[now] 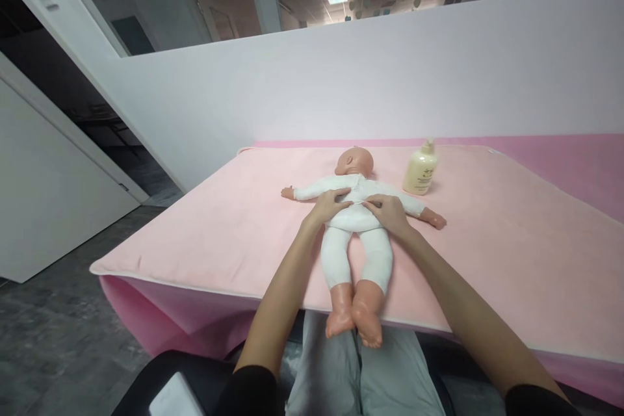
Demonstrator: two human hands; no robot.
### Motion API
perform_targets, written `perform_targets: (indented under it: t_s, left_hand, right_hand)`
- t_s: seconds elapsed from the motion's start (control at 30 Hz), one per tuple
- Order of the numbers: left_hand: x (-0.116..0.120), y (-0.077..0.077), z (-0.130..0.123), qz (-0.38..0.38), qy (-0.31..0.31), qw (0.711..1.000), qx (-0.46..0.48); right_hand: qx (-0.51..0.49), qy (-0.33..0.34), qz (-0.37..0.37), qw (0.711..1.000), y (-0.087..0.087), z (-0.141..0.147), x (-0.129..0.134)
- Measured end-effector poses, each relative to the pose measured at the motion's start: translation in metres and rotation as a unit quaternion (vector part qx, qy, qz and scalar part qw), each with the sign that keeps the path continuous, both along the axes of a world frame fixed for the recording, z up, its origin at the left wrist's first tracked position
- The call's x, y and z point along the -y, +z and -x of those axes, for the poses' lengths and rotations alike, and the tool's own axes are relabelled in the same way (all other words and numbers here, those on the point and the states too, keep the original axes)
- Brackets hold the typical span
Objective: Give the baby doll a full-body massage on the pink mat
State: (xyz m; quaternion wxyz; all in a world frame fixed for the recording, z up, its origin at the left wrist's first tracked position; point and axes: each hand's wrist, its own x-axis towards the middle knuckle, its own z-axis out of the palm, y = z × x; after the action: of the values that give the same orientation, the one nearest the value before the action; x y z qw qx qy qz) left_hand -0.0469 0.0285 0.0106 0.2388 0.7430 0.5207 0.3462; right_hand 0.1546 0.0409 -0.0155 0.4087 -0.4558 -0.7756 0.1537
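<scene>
A baby doll (358, 218) in a white cloth suit lies on a pink blanket (219, 227), seemingly on its front, its head turned to the left. Its arms stretch out sideways, and its bare feet reach over the blanket's near edge. My left hand (331, 207) rests on the left side of the doll's torso, fingers apart and laid on the cloth. On the torso's right side lies my right hand (389, 213), its thumb and fingers spread toward the middle. The thumbs nearly meet over the lower back. Neither hand appears to grip the cloth.
A pale yellow pump bottle (420, 170) stands on the blanket right of the doll's head. Behind the table rises a white partition (390, 78). My legs (361, 370) are under the near edge; a white object (175, 396) lies at the lower left.
</scene>
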Motion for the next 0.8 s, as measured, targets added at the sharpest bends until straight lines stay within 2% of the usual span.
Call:
perform_targets:
  t_s: [0.1,0.17,0.23,0.3,0.4,0.57,0.67,0.8]
  left_hand:
    - [-0.004,-0.001,-0.004,-0.003,0.02,1.0,-0.007]
    - [-0.007,-0.002,-0.009,-0.025,0.059,0.998,-0.015]
    - [-0.008,-0.004,-0.013,-0.055,0.093,0.994,-0.022]
    - [-0.008,-0.005,-0.015,-0.074,0.1,0.992,-0.013]
    - [-0.008,-0.007,-0.014,-0.078,0.076,0.994,0.017]
    - [-0.011,-0.008,-0.011,-0.087,0.012,0.996,0.018]
    - [-0.012,-0.006,-0.01,-0.098,-0.012,0.995,-0.033]
    - [-0.007,-0.002,-0.013,-0.126,-0.013,0.983,-0.133]
  right_hand:
    - [0.018,0.028,0.003,0.999,-0.002,-0.001,0.0]
    - [0.011,0.029,-0.005,1.0,-0.004,0.0,0.0]
    - [-0.004,0.023,-0.036,0.999,-0.006,0.0,0.001]
    - [-0.011,0.017,-0.066,0.998,-0.008,0.001,0.0]
    - [0.008,0.018,-0.062,0.998,-0.008,0.001,-0.003]
    - [0.106,0.015,0.038,0.994,-0.001,0.001,-0.013]
    - [0.149,0.001,0.042,0.988,0.007,0.005,-0.022]
    - [0.174,-0.041,0.024,0.984,0.013,0.013,-0.032]
